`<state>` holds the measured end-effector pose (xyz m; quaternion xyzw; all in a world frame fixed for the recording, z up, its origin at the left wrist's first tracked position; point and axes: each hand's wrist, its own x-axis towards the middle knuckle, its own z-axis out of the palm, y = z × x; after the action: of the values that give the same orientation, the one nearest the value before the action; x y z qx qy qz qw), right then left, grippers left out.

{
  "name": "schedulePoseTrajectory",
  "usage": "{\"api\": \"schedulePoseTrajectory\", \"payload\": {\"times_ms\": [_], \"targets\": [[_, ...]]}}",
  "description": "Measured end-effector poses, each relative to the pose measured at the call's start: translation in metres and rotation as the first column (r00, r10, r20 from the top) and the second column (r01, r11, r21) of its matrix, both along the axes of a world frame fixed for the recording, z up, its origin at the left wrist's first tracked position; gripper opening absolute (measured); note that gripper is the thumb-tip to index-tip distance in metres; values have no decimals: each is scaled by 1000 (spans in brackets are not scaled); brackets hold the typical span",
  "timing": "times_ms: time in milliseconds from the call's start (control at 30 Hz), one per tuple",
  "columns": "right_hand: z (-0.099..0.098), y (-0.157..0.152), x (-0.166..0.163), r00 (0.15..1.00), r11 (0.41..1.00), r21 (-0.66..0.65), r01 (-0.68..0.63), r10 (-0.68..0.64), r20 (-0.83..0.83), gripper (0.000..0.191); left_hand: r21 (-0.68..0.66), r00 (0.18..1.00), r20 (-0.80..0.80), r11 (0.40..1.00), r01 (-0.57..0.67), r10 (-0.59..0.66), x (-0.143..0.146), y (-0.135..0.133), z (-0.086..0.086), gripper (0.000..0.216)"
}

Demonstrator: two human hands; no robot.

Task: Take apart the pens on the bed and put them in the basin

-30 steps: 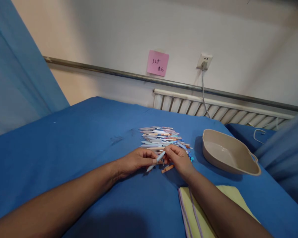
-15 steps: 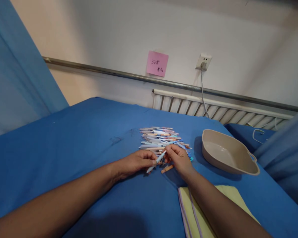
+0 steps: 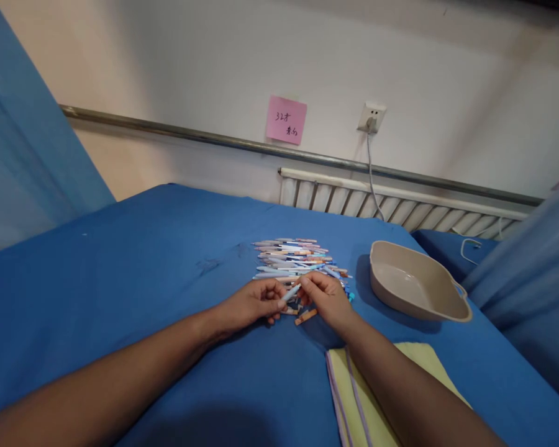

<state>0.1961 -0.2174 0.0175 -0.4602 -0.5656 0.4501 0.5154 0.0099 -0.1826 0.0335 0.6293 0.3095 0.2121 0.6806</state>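
Between both hands is a light-blue pen (image 3: 291, 292), tilted with its upper end to the right. My left hand (image 3: 255, 304) grips its lower part between thumb and fingers. My right hand (image 3: 328, 302) pinches at its upper end; whether those fingers hold a separate small part is hidden. Just beyond the hands lies a pile of pens (image 3: 284, 254), mostly white, blue and orange, laid roughly side by side on the blue sheet (image 3: 168, 261). An orange pen part (image 3: 306, 316) rests on the sheet below my right hand.
A beige plastic basin (image 3: 417, 279) stands right of the pens. Beneath my right forearm lies a folded yellow cloth (image 3: 368, 397) with purple edging. Behind are a radiator (image 3: 345, 197), a metal rail (image 3: 205, 138) and a plugged socket (image 3: 371, 118). Blue curtains (image 3: 535, 279) hang at both sides.
The pen's lower end has drawn back into my left hand, so less of the pen shows. The whole view has shifted slightly, with the scene moving left.
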Motion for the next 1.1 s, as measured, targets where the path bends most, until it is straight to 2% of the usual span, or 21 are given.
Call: {"api": "schedulePoseTrajectory", "payload": {"times_ms": [100, 200, 300, 433, 600, 667, 867, 1100], "targets": [[-1, 2, 3, 1000, 1000, 27, -1, 0, 29, 35, 8, 1000, -10, 1000, -7, 7, 0, 1, 0, 31], [0, 4, 8, 1000, 999, 44, 4, -3, -15, 42, -14, 1000, 10, 1000, -7, 7, 0, 4, -2, 31], [2, 7, 15, 991, 994, 60, 95, -88, -104, 47, -61, 998, 41, 997, -42, 45, 0, 5, -2, 33], [6, 11, 28, 955, 971, 34, 235, -224, -196, 44, -137, 990, 82, 985, -103, 115, 1, 5, 3, 34], [5, 18, 32, 939, 968, -6, 250, -244, -245, 38, -150, 986, 44, 977, -150, 158, 1, 5, 4, 35], [1, 22, 27, 949, 971, -25, 237, -237, -209, 36, -127, 985, 18, 978, -166, 170, 1, 6, 2, 34], [-15, 33, 9, 984, 984, 45, 171, -173, 34, 21, -19, 980, -18, 980, -200, 200, 2, 16, -1, 34], [-13, 33, 5, 926, 972, 133, 193, -225, 303, 17, 20, 959, -9, 959, -284, 284, 2, 29, -9, 40]]}}
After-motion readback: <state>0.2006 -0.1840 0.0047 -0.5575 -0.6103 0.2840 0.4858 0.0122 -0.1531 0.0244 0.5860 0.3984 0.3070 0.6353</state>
